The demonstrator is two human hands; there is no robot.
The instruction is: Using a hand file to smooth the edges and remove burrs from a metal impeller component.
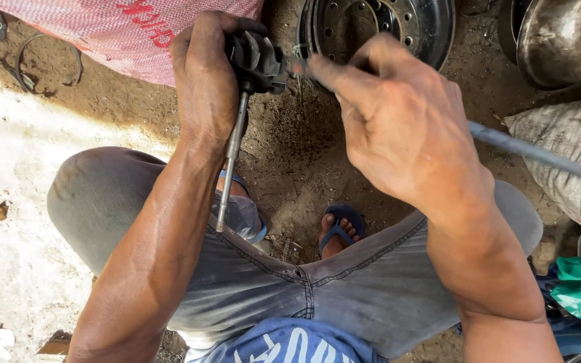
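Squatting person, forearms raised over knees. Left hand (203,77) fisted around dark finned wheel (258,62), its steel shaft (231,161) hanging toward lap. Right hand (398,121), fingers pinched narrow on thin rod (539,154), tip touching wheel. Steel rim (378,27) on dirt beyond.
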